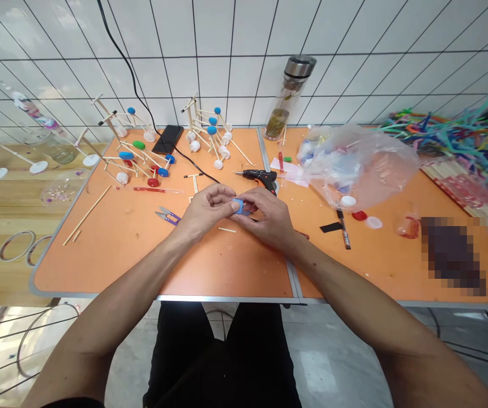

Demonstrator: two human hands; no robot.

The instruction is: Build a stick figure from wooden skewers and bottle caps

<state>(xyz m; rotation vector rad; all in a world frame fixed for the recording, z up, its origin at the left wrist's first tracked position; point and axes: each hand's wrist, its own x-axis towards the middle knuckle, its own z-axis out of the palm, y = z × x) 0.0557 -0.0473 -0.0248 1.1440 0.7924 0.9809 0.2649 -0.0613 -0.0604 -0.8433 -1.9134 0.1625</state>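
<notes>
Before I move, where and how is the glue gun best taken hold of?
Probably by the handle of the glue gun, coming from its right with the right hand. The gun lies with its nozzle pointing left and the handle slanting down toward that hand, so this grip stays clear of the tip. That hand holds the blue piece, so free it first.

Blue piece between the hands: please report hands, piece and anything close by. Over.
Left hand, right hand: both holding blue piece. Piece: above orange table, partly hidden. Close by: scissors near left hand, glue gun beyond right hand.
</notes>
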